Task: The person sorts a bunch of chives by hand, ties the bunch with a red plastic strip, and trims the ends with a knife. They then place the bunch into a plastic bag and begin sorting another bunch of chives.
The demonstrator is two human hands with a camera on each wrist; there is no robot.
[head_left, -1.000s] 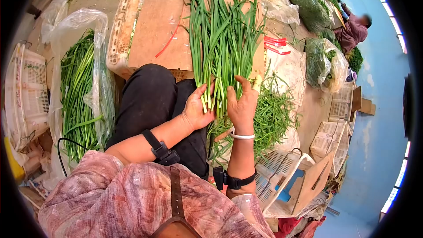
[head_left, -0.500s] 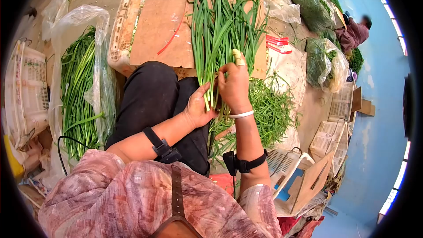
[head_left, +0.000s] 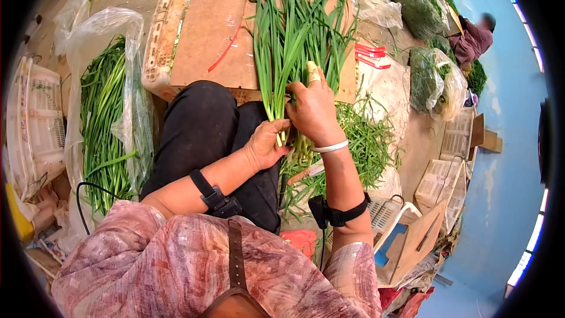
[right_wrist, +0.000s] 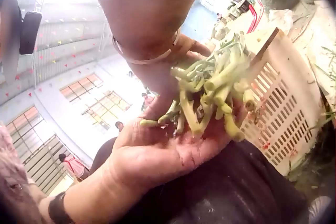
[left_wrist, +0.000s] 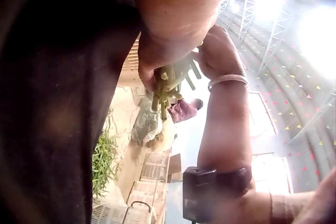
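Green slender chives (head_left: pixel 294 35) | left hand (head_left: pixel 265 144) grasps pale ends | right hand (head_left: pixel 315 115) clasps stalks

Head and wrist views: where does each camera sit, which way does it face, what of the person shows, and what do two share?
Head: on the head, looking down at the stalk bundle; forearms, left hand, right hand.
Left wrist: under it, looking up at the roof; both hands.
Right wrist: under it, facing the left palm.
Wrist views share the stalk ends.

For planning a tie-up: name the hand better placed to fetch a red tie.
Right, probably: red ties lie on the right hand's side of the chives; the left hand cups their stem ends.
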